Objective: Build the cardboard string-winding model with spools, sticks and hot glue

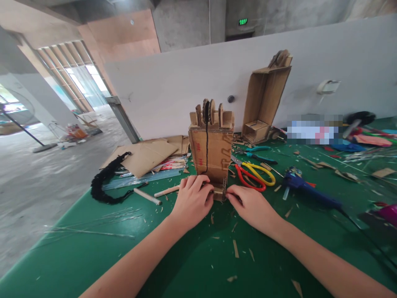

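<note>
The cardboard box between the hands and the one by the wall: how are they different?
The near cardboard box has red print and a hanging black string; neither shows on the far cardboard box. The near one is between the left hand and right hand; the far one is by the wall. Both are brown, with discs on top.

We had two bare hands in the head view. Our left hand point(192, 201) showed a smooth back, slim fingers point(192, 181) and a narrow wrist point(175, 222). Our right hand point(252, 205) was of similar build: slender, smooth-backed, some fingers hidden from us. Our left forearm point(139, 255) was bare right down to the bottom edge of the view, clean outline, widening gradually away from the hand. Our right forearm point(324, 253) matched: bare, slim, same taper. Nails were too small for us to make out.
</note>
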A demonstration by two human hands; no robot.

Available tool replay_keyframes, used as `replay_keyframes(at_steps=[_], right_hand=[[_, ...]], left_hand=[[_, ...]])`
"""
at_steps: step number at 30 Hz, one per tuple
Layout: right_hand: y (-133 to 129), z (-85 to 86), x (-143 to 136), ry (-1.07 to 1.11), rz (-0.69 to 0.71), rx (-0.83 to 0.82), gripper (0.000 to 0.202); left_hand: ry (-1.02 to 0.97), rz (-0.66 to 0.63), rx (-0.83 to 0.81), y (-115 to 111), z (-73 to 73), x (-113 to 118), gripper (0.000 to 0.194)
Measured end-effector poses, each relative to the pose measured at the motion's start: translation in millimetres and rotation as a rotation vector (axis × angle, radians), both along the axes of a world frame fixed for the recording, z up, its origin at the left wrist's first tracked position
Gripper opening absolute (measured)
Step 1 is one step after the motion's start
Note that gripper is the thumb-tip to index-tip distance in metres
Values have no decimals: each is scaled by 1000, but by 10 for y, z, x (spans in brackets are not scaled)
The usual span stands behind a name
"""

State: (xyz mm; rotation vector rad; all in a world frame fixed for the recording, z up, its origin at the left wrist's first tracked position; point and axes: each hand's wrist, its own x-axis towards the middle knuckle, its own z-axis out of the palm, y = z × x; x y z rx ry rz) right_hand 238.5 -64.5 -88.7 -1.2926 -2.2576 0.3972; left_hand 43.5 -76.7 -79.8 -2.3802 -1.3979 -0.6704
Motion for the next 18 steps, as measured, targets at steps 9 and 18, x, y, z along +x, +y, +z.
replay_keyframes(at_steps=[9, 18], right_hand=[[16, -26, -7, 13, 10, 13, 18], [7, -31, -16, 22, 15, 18, 18]], left_hand=[[27, 17, -15, -3, 12, 10, 8], [41, 24, -9, 6, 8, 14, 8]])
